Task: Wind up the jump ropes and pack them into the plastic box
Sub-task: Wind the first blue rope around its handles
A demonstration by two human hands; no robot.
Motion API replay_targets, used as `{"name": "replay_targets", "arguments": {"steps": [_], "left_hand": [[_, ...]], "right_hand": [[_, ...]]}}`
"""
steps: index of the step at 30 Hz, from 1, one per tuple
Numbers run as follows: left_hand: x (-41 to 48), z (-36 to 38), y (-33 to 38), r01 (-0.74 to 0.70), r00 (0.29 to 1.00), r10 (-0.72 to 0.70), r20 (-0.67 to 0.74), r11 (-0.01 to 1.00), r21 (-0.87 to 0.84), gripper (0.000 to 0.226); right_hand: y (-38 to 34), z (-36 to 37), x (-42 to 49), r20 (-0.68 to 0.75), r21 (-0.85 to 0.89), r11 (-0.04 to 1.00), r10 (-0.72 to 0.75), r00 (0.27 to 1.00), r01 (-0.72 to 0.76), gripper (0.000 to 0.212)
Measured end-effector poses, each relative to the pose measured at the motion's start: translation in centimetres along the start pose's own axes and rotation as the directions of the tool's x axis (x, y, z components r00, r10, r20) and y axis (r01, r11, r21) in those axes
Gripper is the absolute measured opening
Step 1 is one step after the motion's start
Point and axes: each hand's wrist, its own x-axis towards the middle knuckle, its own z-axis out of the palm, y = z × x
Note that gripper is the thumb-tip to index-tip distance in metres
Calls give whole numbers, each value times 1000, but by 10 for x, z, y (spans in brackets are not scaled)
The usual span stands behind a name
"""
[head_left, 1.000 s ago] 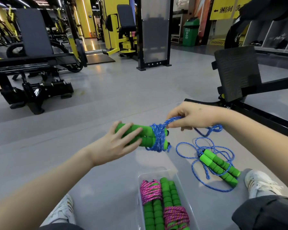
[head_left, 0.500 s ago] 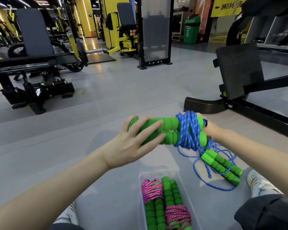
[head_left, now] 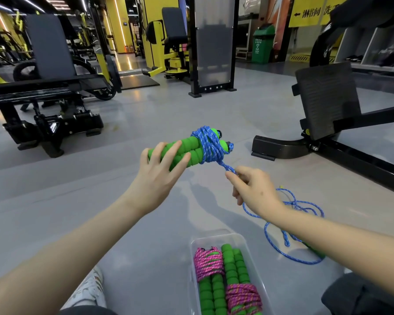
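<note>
The left hand (head_left: 157, 176) holds 2 green foam handles (head_left: 184, 151) side by side above the grey floor (head_left: 146, 114). Its fingers lie spread and curled over the near ends; the thumb is hidden behind them. Blue cord (head_left: 208, 144) is wound in many turns round the far-right ends of the handles, and a short tail runs down and to the right from the bundle. The right hand (head_left: 254, 189) pinches that tail between thumb and forefinger, the other fingers loosely bent beneath.

Near and centre, a clear plastic box (head_left: 215, 237) sits on the floor between the person's legs. In it lie 2 wound jump ropes with green handles, one with its pink cord (head_left: 208, 262) at the far left, the other with its pink cord (head_left: 243, 296) at the near right.

To the right of the box a second blue jump rope (head_left: 293, 226) lies in loose loops on the floor, its green handles mostly hidden behind the right forearm. A white sneaker (head_left: 89, 289) shows near left. Farther right stands a black footplate (head_left: 325, 98); a green bin (head_left: 262, 45) stands far back.
</note>
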Motion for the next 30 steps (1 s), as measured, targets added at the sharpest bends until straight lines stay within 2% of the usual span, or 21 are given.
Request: {"name": "replay_targets", "arguments": {"steps": [2,3,5,7,9,10,12,14,17,19,22,26,28,29,30], "left_hand": [[-1,-1,0,10,1000,-10,12,1000,-7,62],[0,-2,0,5,1000,-4,21,1000,-12,62],[-2,-4,2,-9,999,10,52,1000,-25,63],[-4,-4,1,-22,995,24,92,999,-30,62],[-7,-3,1,-37,991,41,128,999,-36,62],[-7,-3,2,-50,989,56,139,998,-45,62],[-7,-5,4,-98,983,107,152,993,-68,59],[-7,-7,6,-152,975,163,148,985,-85,56],[-9,-12,12,-204,971,213,110,975,-83,51],[-8,-14,14,-232,968,238,82,970,-71,47],[-3,-15,11,-251,967,253,40,967,-52,42],[0,-16,8,-268,963,268,6,962,-46,39],[-1,-16,9,-279,960,279,2,959,-54,38],[-2,-15,9,-286,958,287,1,956,-58,38],[-3,-15,9,-295,955,295,1,954,-62,38]], "right_hand": [[2,3,-5,-63,-181,961,-224,972,210,41],[4,1,-6,-63,-335,884,-368,928,327,41],[7,-6,-2,-6,-606,652,-576,818,455,38],[10,-16,9,101,-695,465,-691,715,548,34],[8,-25,21,176,-698,363,-749,639,617,31],[5,-28,26,194,-689,343,-761,619,638,30],[1,-31,33,204,-604,402,-757,621,688,29],[0,-32,33,198,-482,540,-701,685,690,31],[5,-34,32,199,-341,731,-559,805,592,34],[7,-36,30,212,-232,823,-476,853,518,33],[5,-38,27,230,-105,903,-385,894,416,16],[-4,-42,27,237,19,967,-249,939,252,12],[-8,-43,26,246,136,982,-163,955,133,14],[-8,-44,25,253,194,979,-116,960,67,22],[-7,-46,25,259,213,977,-71,963,15,38]]}}
